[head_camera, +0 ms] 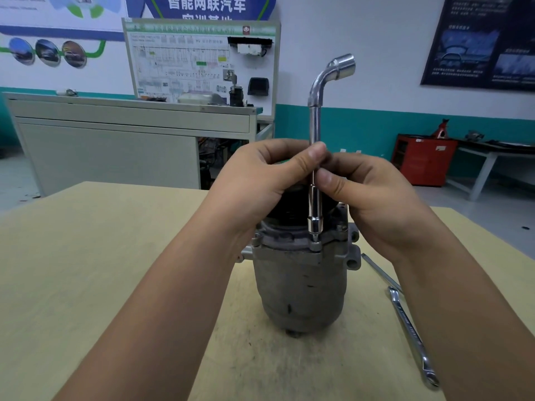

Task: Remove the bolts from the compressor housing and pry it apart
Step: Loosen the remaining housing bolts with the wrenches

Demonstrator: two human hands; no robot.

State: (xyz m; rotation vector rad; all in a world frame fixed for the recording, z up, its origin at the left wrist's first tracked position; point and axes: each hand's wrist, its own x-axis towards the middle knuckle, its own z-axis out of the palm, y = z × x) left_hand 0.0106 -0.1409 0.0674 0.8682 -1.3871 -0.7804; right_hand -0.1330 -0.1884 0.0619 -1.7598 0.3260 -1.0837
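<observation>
We pinch the slick, rigid wrench (315,123) between left hand (260,180) and right hand (376,195), socket on the bolt (316,246) below; the compressor housing (301,287), likely heavy, stands unheld.

Tan table (86,270) bears upright compressor housing (301,287), a wrench (411,334) and rod (379,270).

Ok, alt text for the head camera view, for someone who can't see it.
A left hand and right hand pinch the upright shaft of an L-shaped socket wrench, its socket on a bolt atop a grey compressor housing standing on a wooden table. A spanner lies to its right.
</observation>
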